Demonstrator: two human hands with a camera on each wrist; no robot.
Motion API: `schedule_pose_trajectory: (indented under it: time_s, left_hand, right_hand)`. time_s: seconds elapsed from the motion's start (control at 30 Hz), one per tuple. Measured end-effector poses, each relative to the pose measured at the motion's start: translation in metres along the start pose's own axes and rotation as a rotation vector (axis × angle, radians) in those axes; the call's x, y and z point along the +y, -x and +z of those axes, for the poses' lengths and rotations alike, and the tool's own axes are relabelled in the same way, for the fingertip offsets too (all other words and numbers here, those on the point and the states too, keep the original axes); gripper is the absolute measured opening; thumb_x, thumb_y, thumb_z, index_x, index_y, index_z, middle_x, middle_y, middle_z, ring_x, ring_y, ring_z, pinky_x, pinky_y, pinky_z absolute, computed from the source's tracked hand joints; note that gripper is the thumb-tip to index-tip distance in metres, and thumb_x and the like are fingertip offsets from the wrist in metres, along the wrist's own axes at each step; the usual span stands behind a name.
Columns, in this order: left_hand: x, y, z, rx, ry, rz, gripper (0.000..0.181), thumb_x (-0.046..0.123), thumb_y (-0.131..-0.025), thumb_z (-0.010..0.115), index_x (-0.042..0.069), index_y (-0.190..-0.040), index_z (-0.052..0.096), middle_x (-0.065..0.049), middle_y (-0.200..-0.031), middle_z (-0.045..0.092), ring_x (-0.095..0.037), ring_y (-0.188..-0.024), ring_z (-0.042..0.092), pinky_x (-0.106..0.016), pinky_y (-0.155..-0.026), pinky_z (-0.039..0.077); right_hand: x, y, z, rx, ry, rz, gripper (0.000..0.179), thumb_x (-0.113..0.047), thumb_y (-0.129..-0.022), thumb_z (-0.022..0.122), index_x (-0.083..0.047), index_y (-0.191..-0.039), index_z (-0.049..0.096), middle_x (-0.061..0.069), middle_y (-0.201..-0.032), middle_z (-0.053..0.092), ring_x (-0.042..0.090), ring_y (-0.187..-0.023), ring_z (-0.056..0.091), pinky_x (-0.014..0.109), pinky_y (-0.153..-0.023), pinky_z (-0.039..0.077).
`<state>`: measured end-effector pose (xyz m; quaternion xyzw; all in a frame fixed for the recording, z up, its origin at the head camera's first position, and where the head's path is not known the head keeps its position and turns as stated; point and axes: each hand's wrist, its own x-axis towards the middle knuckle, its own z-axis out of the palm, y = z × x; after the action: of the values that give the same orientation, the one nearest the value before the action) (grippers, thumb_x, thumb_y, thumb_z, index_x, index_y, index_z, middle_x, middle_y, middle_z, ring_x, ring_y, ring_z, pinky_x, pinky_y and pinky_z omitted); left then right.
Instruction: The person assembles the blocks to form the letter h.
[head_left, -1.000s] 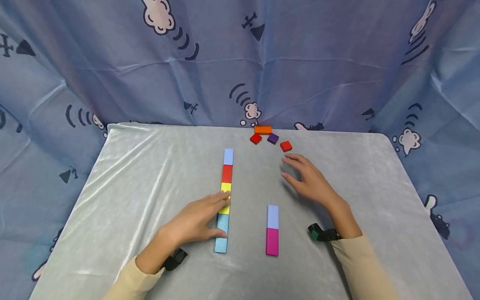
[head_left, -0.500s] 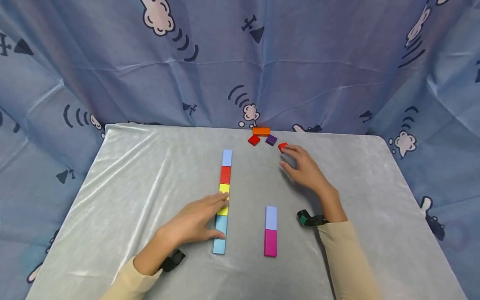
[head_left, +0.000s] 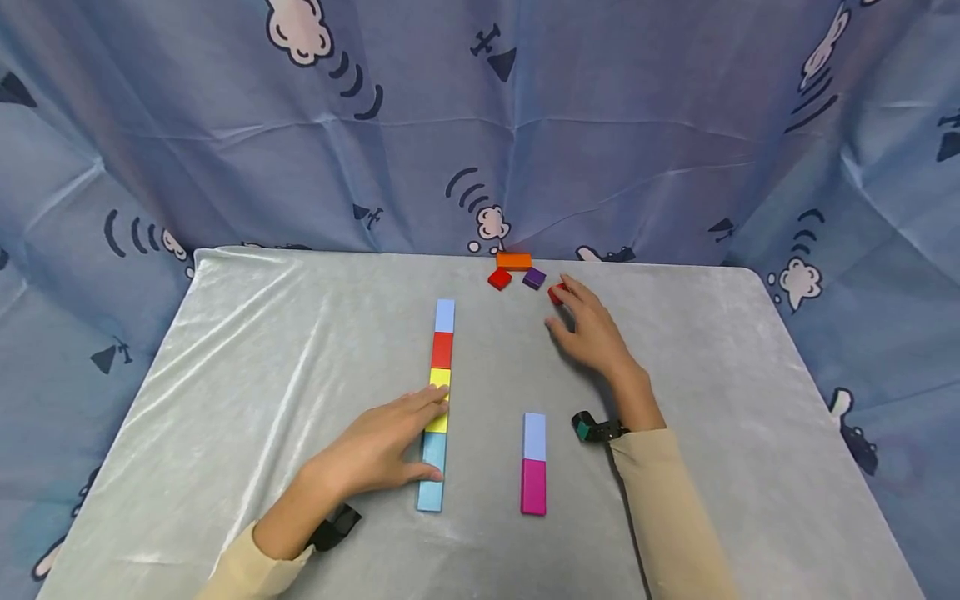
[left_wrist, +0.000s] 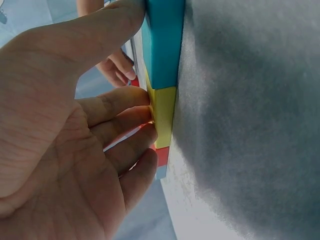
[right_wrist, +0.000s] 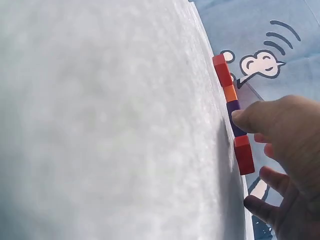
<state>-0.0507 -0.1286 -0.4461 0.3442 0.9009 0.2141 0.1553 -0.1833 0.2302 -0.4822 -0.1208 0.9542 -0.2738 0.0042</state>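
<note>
My left hand (head_left: 386, 442) rests with relaxed fingers on a straight row of flat blocks. Its fingertips touch the yellow block (left_wrist: 164, 117), while the thumb lies on a light blue block (left_wrist: 167, 47). A red block (head_left: 442, 350) and a periwinkle block (head_left: 445, 316) form the row's far end. Near the back of the table, my right hand (head_left: 592, 333) reaches over a small red block (right_wrist: 244, 156), fingers and thumb spread around it. That block stays visible between them, partly covered by the fingers in the head view.
Left of the right hand lie a purple block (head_left: 534, 278), another red block (head_left: 500, 278) and an orange block (head_left: 513, 262) at the table's back edge. A shorter row, a periwinkle block (head_left: 534, 436) and a magenta block (head_left: 533, 487), lies right of the long row.
My right hand has moved forward and left, from in front of the small red block to over it. The left hand stays on the row. The head view has shifted slightly.
</note>
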Motion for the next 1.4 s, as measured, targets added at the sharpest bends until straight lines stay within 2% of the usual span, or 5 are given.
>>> schedule_pose_trajectory:
  time_s: [0.4,0.6,0.87,1.13,1.4]
  left_hand:
    - [0.001,0.000,0.000,-0.003,0.011,-0.009,0.088,0.042,-0.086,0.088,0.002,-0.154,0.051,-0.011,-0.169,0.043,-0.029,-0.158,0.041,-0.046,-0.129,0.039]
    - [0.001,-0.001,0.000,0.002,0.007,-0.001,0.088,0.042,-0.085,0.088,0.002,-0.154,0.052,-0.011,-0.169,0.043,-0.029,-0.157,0.042,-0.047,-0.128,0.040]
    - [0.002,-0.001,-0.001,-0.007,0.022,-0.016,0.088,0.041,-0.085,0.089,0.002,-0.154,0.052,-0.011,-0.169,0.042,-0.030,-0.158,0.042,-0.048,-0.127,0.041]
    - [0.002,0.000,-0.003,-0.003,0.018,-0.017,0.086,0.041,-0.086,0.089,0.002,-0.154,0.052,-0.011,-0.169,0.043,-0.031,-0.157,0.043,-0.050,-0.126,0.042]
    - [0.003,0.000,-0.003,-0.014,0.024,-0.026,0.086,0.040,-0.086,0.088,0.003,-0.154,0.052,-0.010,-0.170,0.042,-0.032,-0.157,0.043,-0.051,-0.125,0.044]
  right_hand:
    - [-0.005,-0.001,0.002,-0.083,0.065,0.046,0.064,-0.027,-0.105,0.063,-0.003,-0.160,0.044,0.017,-0.172,0.035,0.040,-0.160,0.033,0.070,-0.127,0.030]
    - [-0.010,0.001,-0.004,-0.065,0.051,0.052,0.054,-0.024,-0.105,0.063,-0.002,-0.154,0.053,0.023,-0.160,0.046,0.042,-0.147,0.045,0.063,-0.126,0.037]
    - [-0.016,0.003,-0.007,-0.041,0.050,0.026,0.042,-0.013,-0.105,0.062,0.002,-0.144,0.062,0.025,-0.140,0.057,0.042,-0.129,0.055,0.060,-0.114,0.047]
    - [-0.019,0.002,-0.008,-0.016,0.045,-0.008,0.037,-0.007,-0.104,0.060,0.006,-0.137,0.067,0.024,-0.138,0.062,0.043,-0.132,0.057,0.060,-0.116,0.047]
    - [-0.019,0.001,-0.007,-0.014,0.049,0.017,0.031,-0.006,-0.103,0.064,0.003,-0.131,0.072,0.022,-0.132,0.067,0.042,-0.127,0.062,0.059,-0.110,0.052]
